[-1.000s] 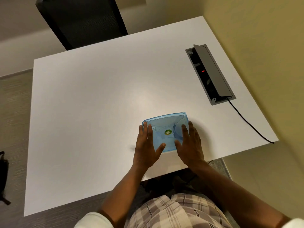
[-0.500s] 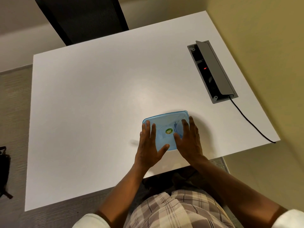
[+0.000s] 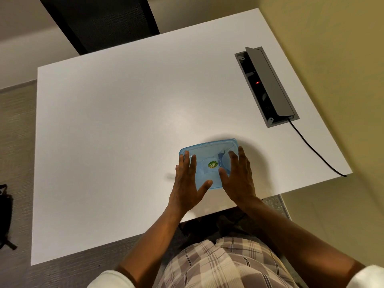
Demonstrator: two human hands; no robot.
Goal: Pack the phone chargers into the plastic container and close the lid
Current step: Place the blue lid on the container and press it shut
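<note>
A blue translucent plastic container [image 3: 209, 149] sits near the front edge of the white table [image 3: 124, 132], its lid on top with a green round sticker [image 3: 212, 164] in the middle. Faint pale shapes of chargers show through the lid near its far right part. My left hand [image 3: 188, 183] lies flat on the lid's left side, fingers spread. My right hand [image 3: 238, 176] lies flat on the lid's right side, fingers spread. Neither hand grips anything; both palms press down on the lid.
A grey cable box [image 3: 267, 86] with its flap up is set into the table at the right, and a black cable [image 3: 311, 148] runs from it over the right edge. A black chair [image 3: 99, 19] stands behind the table. A black bag [image 3: 5, 213] lies on the floor at left.
Both hands stay flat on the lid, shifted only slightly. The camera view has drifted a little; the container has not moved.
</note>
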